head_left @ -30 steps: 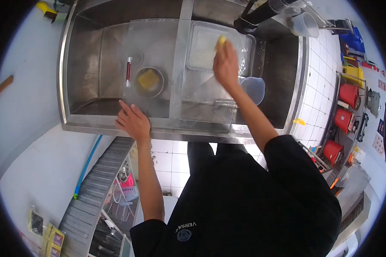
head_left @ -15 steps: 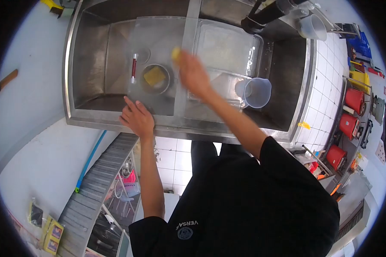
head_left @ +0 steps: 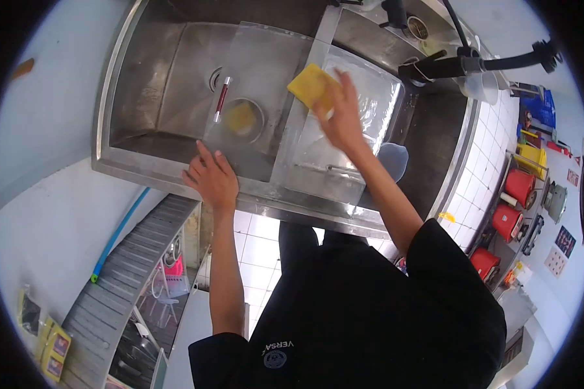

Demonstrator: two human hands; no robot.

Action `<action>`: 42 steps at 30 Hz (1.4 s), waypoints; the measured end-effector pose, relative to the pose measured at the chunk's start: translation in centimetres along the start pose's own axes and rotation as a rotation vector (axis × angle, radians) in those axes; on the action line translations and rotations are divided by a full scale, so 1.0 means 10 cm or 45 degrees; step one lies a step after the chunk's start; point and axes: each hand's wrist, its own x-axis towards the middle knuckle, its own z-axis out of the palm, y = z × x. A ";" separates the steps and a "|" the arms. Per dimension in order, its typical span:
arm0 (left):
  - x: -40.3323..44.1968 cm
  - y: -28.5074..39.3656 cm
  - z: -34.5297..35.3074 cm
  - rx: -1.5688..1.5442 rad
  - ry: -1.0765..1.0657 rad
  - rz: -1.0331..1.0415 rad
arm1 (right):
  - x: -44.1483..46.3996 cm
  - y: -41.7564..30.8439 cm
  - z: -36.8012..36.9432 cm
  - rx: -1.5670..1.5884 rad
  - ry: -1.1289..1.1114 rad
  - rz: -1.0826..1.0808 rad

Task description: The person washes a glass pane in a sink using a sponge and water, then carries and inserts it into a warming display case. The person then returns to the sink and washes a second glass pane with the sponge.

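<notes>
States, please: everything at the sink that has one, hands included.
Clear panel: lying across sink
Left hand: open, fingers spread, at sink's near edge
Yellow sponge: in right hand, contact with panel unclear
Bowl: upright beneath panel, second sponge inside
Red rod: along panel's left edge
Jug: partly hidden, contents unclear

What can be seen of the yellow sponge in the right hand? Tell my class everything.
The sponge is yellow, flat and squarish, with fairly straight edges, and looks like foam. The right hand holds it, the fingers hiding part of its right side. In the picture it sits askew, one corner pointing up. It is over the clear sheet, by the divider between the sink's basins; whether it touches the sheet cannot be told.
</notes>
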 end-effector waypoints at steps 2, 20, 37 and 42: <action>-0.02 -0.01 0.02 -0.002 0.014 0.013 | -0.06 -0.28 0.06 -0.322 -0.269 -0.199; 0.08 0.01 0.02 0.001 0.015 -0.017 | 0.99 -0.02 1.13 -0.372 -0.079 0.024; 0.05 -0.05 0.09 0.023 0.114 0.033 | 0.54 -0.36 1.17 -0.030 -0.148 -0.510; 0.00 -0.05 0.07 -0.008 0.058 0.018 | 1.26 -0.24 1.38 -0.304 -0.147 -0.340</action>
